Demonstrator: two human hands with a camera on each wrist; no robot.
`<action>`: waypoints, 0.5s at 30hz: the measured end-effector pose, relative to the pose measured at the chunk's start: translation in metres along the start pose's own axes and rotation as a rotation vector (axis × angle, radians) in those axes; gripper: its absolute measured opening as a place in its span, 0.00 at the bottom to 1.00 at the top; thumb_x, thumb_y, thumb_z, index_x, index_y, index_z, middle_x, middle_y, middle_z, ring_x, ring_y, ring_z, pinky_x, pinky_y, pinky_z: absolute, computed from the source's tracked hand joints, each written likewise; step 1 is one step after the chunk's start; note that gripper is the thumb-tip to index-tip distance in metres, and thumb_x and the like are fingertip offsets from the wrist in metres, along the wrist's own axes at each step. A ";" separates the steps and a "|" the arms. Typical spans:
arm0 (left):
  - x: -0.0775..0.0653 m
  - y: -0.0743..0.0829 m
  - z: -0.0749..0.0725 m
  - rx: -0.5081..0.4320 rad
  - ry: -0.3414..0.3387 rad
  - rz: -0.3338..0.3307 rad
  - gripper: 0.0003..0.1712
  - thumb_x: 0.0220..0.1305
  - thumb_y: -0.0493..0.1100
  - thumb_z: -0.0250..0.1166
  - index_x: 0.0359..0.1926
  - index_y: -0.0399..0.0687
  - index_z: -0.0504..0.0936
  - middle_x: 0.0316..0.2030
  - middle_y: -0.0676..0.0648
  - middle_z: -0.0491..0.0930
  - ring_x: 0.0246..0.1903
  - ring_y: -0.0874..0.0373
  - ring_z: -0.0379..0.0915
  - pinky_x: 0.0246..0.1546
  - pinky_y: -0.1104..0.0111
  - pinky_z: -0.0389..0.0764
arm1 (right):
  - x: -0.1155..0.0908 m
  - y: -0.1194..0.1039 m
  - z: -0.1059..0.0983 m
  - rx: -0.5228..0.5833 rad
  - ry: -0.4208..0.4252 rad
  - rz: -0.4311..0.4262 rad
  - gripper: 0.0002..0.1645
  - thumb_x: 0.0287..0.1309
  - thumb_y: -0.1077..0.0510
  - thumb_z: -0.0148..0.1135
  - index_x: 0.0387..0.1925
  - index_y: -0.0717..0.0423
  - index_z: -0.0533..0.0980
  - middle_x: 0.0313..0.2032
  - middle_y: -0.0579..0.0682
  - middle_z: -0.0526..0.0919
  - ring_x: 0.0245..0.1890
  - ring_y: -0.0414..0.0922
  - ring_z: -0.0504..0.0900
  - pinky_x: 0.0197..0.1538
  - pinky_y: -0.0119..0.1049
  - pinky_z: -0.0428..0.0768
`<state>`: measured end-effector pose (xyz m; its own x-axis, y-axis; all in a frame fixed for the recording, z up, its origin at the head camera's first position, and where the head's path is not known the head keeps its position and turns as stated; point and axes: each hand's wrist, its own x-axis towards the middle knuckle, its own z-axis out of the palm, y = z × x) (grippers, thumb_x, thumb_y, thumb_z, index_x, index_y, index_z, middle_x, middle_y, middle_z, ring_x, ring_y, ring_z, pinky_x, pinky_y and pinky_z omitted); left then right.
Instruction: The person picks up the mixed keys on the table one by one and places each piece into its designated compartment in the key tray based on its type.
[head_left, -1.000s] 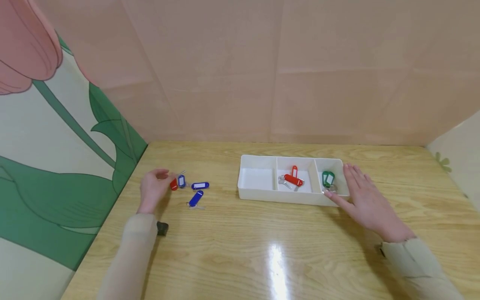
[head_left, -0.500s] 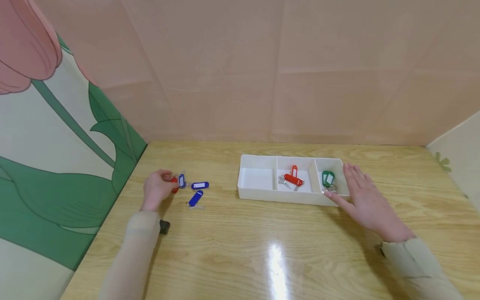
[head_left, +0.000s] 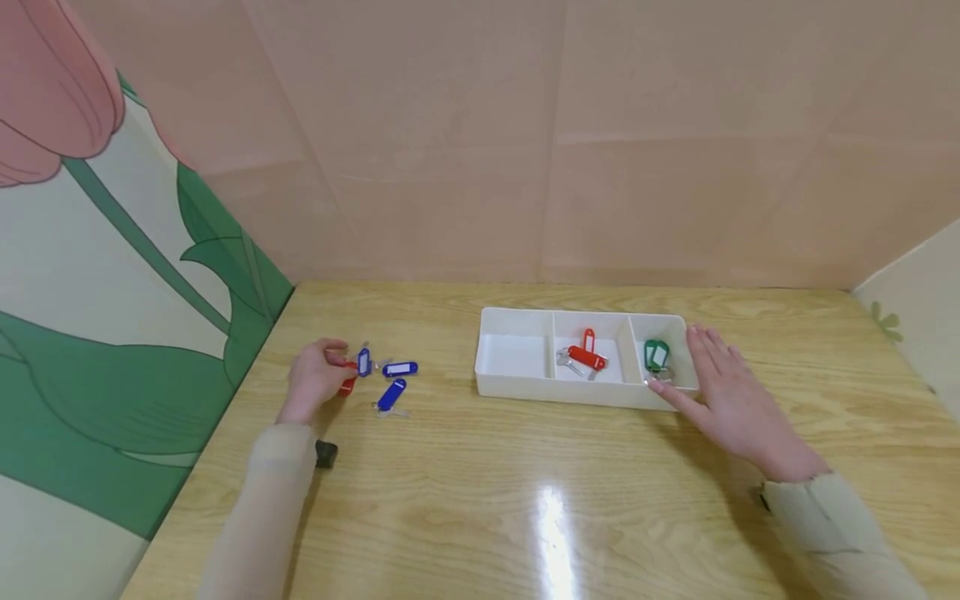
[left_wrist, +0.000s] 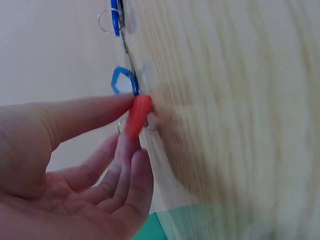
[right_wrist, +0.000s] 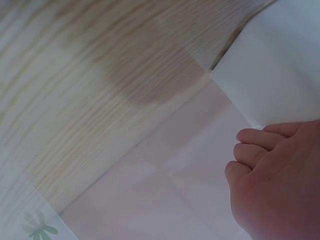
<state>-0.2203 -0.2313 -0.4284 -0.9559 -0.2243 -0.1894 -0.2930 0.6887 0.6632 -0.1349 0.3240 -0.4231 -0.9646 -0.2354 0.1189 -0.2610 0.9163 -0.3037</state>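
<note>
My left hand [head_left: 312,380] is at the left of the table, pinching a red key tag [left_wrist: 138,116] between thumb and fingers. Close beside it lies a blue key tag [head_left: 364,362]. Two more blue key tags, one flat [head_left: 400,369] and one slanted with a key [head_left: 391,395], lie just to the right. My right hand [head_left: 733,407] rests against the right end of a white three-part tray [head_left: 558,390], its fingers extended along the end wall and the thumb at the front rim. In the right wrist view, its fingers touch the white wall.
Red key tags [head_left: 587,358] with keys lie in the tray's middle compartment, green key tags [head_left: 657,357] in the right one. The left compartment [head_left: 516,357] shows a bare floor. A pink-beige backdrop [head_left: 465,208] rises behind the wooden table [head_left: 450,500].
My left hand shifted slightly right toward the blue tags, then a little back, with the red key tag at its fingertips. The right hand and tray stay in place.
</note>
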 end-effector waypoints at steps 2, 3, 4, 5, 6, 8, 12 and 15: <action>0.000 -0.001 -0.001 -0.005 -0.008 0.019 0.30 0.63 0.31 0.71 0.65 0.38 0.74 0.48 0.36 0.81 0.45 0.43 0.79 0.44 0.58 0.82 | 0.000 -0.001 -0.001 0.000 0.002 0.000 0.61 0.70 0.34 0.57 0.79 0.65 0.34 0.78 0.67 0.39 0.78 0.61 0.35 0.76 0.52 0.32; 0.000 -0.001 -0.002 -0.008 -0.013 0.026 0.30 0.63 0.31 0.70 0.65 0.38 0.74 0.48 0.36 0.81 0.45 0.43 0.79 0.43 0.59 0.82 | 0.000 -0.001 -0.001 0.001 0.003 0.000 0.61 0.70 0.34 0.57 0.79 0.65 0.34 0.78 0.67 0.39 0.78 0.61 0.35 0.76 0.52 0.32; 0.000 -0.002 -0.003 -0.010 -0.018 0.031 0.29 0.63 0.31 0.70 0.65 0.37 0.74 0.48 0.36 0.81 0.44 0.44 0.79 0.43 0.59 0.83 | 0.000 -0.001 -0.002 0.003 0.003 0.000 0.61 0.70 0.34 0.57 0.79 0.65 0.34 0.78 0.67 0.39 0.78 0.61 0.35 0.76 0.52 0.32; -0.001 -0.002 -0.003 -0.009 -0.018 0.037 0.29 0.63 0.30 0.70 0.65 0.37 0.74 0.48 0.35 0.81 0.44 0.44 0.80 0.42 0.60 0.83 | 0.000 -0.002 -0.002 0.004 0.003 0.000 0.61 0.70 0.34 0.57 0.79 0.65 0.34 0.78 0.67 0.39 0.78 0.61 0.36 0.76 0.52 0.32; -0.001 -0.002 -0.004 -0.011 -0.016 0.038 0.29 0.63 0.31 0.70 0.64 0.36 0.74 0.48 0.35 0.81 0.44 0.43 0.80 0.42 0.60 0.83 | 0.000 -0.002 -0.002 0.006 0.002 0.000 0.61 0.70 0.34 0.57 0.79 0.65 0.34 0.78 0.67 0.39 0.78 0.61 0.36 0.76 0.52 0.32; -0.002 -0.002 -0.004 -0.016 -0.013 0.031 0.28 0.63 0.31 0.70 0.63 0.36 0.74 0.48 0.34 0.81 0.44 0.43 0.80 0.42 0.59 0.83 | 0.000 -0.002 -0.002 0.008 -0.001 0.003 0.61 0.70 0.34 0.57 0.79 0.65 0.34 0.78 0.67 0.39 0.78 0.61 0.35 0.76 0.52 0.31; -0.006 -0.003 -0.004 -0.016 -0.006 0.013 0.24 0.63 0.34 0.72 0.59 0.35 0.76 0.48 0.33 0.81 0.44 0.42 0.81 0.43 0.58 0.83 | 0.000 -0.001 -0.001 0.005 -0.005 0.006 0.62 0.70 0.34 0.57 0.79 0.65 0.34 0.78 0.67 0.38 0.78 0.61 0.35 0.76 0.52 0.31; -0.009 -0.004 -0.004 -0.016 -0.018 0.004 0.23 0.63 0.36 0.73 0.57 0.36 0.77 0.47 0.35 0.81 0.43 0.43 0.80 0.43 0.57 0.82 | 0.000 -0.001 -0.001 0.001 -0.006 0.007 0.62 0.70 0.34 0.57 0.79 0.65 0.34 0.78 0.67 0.38 0.78 0.61 0.35 0.76 0.52 0.31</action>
<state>-0.2104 -0.2353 -0.4266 -0.9572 -0.2093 -0.1996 -0.2892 0.6785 0.6753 -0.1346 0.3236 -0.4222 -0.9666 -0.2309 0.1108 -0.2542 0.9177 -0.3054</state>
